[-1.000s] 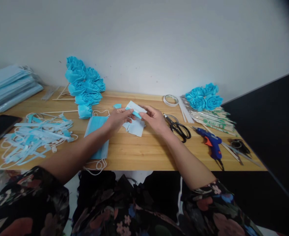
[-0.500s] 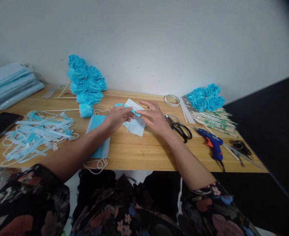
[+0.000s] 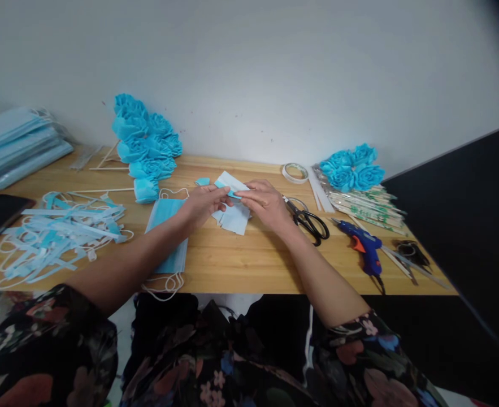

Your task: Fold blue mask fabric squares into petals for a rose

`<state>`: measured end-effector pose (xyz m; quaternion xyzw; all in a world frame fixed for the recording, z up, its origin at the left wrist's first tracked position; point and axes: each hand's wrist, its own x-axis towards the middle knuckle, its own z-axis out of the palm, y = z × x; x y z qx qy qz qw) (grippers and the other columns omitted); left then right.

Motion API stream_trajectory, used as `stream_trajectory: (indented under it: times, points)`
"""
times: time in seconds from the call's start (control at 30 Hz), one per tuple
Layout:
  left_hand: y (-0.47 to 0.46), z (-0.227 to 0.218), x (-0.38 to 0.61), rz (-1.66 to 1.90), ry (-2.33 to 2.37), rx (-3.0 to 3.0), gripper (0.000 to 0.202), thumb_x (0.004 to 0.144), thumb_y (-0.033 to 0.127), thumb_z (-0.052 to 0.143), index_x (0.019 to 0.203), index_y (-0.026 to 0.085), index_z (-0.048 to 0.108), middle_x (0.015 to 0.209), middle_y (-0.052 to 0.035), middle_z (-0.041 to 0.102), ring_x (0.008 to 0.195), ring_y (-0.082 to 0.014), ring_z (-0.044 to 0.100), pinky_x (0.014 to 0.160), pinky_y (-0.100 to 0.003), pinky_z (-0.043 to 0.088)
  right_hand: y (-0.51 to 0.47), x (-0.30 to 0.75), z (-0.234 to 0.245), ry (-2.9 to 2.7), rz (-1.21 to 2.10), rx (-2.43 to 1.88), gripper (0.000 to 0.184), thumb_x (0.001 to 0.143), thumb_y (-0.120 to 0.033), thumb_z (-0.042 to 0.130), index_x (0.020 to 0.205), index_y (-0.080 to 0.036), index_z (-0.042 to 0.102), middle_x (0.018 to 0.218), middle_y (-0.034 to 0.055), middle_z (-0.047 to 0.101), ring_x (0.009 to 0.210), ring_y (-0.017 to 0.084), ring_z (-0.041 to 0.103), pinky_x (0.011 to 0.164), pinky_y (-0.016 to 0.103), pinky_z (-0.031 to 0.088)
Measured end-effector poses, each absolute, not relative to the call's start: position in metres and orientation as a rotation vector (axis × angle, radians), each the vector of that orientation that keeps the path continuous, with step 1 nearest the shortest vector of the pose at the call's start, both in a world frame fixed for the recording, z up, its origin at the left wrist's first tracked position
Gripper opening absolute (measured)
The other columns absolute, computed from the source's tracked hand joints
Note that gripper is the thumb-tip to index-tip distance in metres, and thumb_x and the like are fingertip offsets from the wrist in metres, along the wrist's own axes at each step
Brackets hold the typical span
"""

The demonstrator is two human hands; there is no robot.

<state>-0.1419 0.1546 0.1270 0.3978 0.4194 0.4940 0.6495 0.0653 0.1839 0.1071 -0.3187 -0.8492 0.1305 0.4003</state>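
Between my two hands is a small folded piece of blue-and-white mask fabric (image 3: 234, 194). My left hand (image 3: 207, 204) pinches its left end with thumb and fingers. At its right end, my right hand (image 3: 264, 202) closes thumb and fingers on the same piece. Pale cut pieces of mask fabric (image 3: 235, 219) lie on the table just under the hands. A small blue scrap (image 3: 202, 181) sits behind my left hand. Partly beneath my left forearm lies a blue face mask (image 3: 173, 249) with white ear loops.
Mask strips and loops (image 3: 66, 232) heap at left, near a phone (image 3: 1, 217) and packed masks (image 3: 20, 147). Blue fabric roses (image 3: 147, 141) stand behind. To the right are scissors (image 3: 311, 220), a tape roll (image 3: 295, 173), a glue gun (image 3: 361, 243), wrapped sticks (image 3: 368, 206) and more roses (image 3: 353, 167).
My right hand's raised, spread fingers have come down and closed on the right end of the folded fabric. My left hand keeps its pinch. The view has shifted slightly.
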Motion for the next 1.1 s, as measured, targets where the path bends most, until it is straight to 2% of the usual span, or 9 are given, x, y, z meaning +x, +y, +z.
stream_trajectory:
  times: [0.13, 0.2, 0.33, 0.53, 0.63, 0.77, 0.83, 0.93, 1.1]
  points:
    - [0.157, 0.123, -0.142, 1.112, 1.148, 1.032, 0.027, 0.083, 0.027, 0.076, 0.063, 0.012, 0.065, 0.062, -0.0062, 0.070, 0.050, -0.0094, 0.056, 0.055, -0.025, 0.041, 0.176, 0.060, 0.112, -2.030, 0.551, -0.830, 0.016, 0.093, -0.030, 0.067, 0.097, -0.026, 0.082, 0.105, 0.0057, 0.078, 0.105, 0.023, 0.068, 0.096, 0.041, 0.052]
    - [0.157, 0.123, -0.142, 1.108, 1.220, 1.115, 0.029, 0.083, 0.029, 0.075, 0.060, 0.012, 0.066, 0.062, -0.0060, 0.071, 0.045, -0.0079, 0.051, 0.053, -0.026, 0.039, 0.172, 0.056, 0.115, -1.942, 0.692, -0.890, 0.015, 0.090, -0.031, 0.068, 0.092, -0.023, 0.080, 0.099, 0.0049, 0.078, 0.097, 0.022, 0.069, 0.090, 0.037, 0.053]
    - [0.156, 0.124, -0.141, 1.094, 1.209, 1.181, 0.031, 0.080, 0.033, 0.075, 0.058, 0.014, 0.065, 0.072, -0.0081, 0.076, 0.047, -0.0075, 0.051, 0.052, -0.025, 0.041, 0.166, 0.052, 0.119, -1.747, 0.922, -1.035, 0.019, 0.083, -0.037, 0.070, 0.087, -0.020, 0.074, 0.088, 0.0019, 0.076, 0.076, 0.017, 0.066, 0.072, 0.030, 0.051]
    - [0.155, 0.123, -0.141, 1.069, 1.184, 1.209, 0.031, 0.076, 0.039, 0.078, 0.060, 0.015, 0.066, 0.074, -0.0086, 0.077, 0.049, -0.0083, 0.052, 0.053, -0.026, 0.043, 0.167, 0.050, 0.120, -1.678, 0.936, -1.095, 0.022, 0.078, -0.040, 0.071, 0.084, -0.019, 0.070, 0.077, -0.0009, 0.069, 0.066, 0.013, 0.058, 0.062, 0.026, 0.044]
    - [0.154, 0.123, -0.141, 1.059, 1.169, 1.225, 0.032, 0.076, 0.040, 0.078, 0.060, 0.014, 0.067, 0.077, -0.0097, 0.078, 0.049, -0.0086, 0.052, 0.053, -0.026, 0.043, 0.168, 0.049, 0.118, -1.652, 0.964, -1.076, 0.024, 0.077, -0.039, 0.071, 0.090, -0.019, 0.070, 0.078, -0.0011, 0.068, 0.069, 0.013, 0.059, 0.065, 0.026, 0.045]
    - [0.154, 0.123, -0.140, 1.060, 1.165, 1.225, 0.033, 0.078, 0.040, 0.078, 0.059, 0.015, 0.067, 0.076, -0.0107, 0.077, 0.049, -0.0093, 0.052, 0.053, -0.027, 0.042, 0.171, 0.050, 0.116, -1.639, 1.035, -1.033, 0.041, 0.079, -0.039, 0.070, 0.114, -0.019, 0.070, 0.084, -0.0005, 0.070, 0.073, 0.014, 0.062, 0.070, 0.028, 0.048]
    - [0.154, 0.123, -0.140, 1.061, 1.172, 1.232, 0.035, 0.080, 0.042, 0.076, 0.059, 0.015, 0.067, 0.075, -0.0111, 0.077, 0.050, -0.0101, 0.053, 0.053, -0.027, 0.042, 0.172, 0.050, 0.115, -1.648, 1.022, -1.035, 0.046, 0.079, -0.038, 0.070, 0.121, -0.019, 0.070, 0.084, -0.0006, 0.070, 0.073, 0.014, 0.061, 0.071, 0.029, 0.048]
    - [0.153, 0.123, -0.141, 1.029, 1.184, 1.295, 0.033, 0.081, 0.043, 0.075, 0.064, 0.015, 0.072, 0.069, -0.0091, 0.074, 0.050, -0.0108, 0.053, 0.052, -0.027, 0.042, 0.172, 0.050, 0.114, -1.647, 0.994, -1.046, 0.044, 0.080, -0.038, 0.069, 0.120, -0.020, 0.073, 0.085, -0.0004, 0.070, 0.075, 0.014, 0.061, 0.072, 0.029, 0.049]
    - [0.152, 0.125, -0.143, 1.011, 1.203, 1.337, 0.021, 0.078, 0.036, 0.077, 0.073, 0.016, 0.078, 0.060, -0.0038, 0.067, 0.049, -0.0108, 0.052, 0.052, -0.026, 0.042, 0.170, 0.050, 0.115, -1.643, 1.022, -1.048, 0.043, 0.079, -0.038, 0.071, 0.118, -0.019, 0.075, 0.088, 0.0000, 0.071, 0.079, 0.014, 0.062, 0.075, 0.029, 0.049]
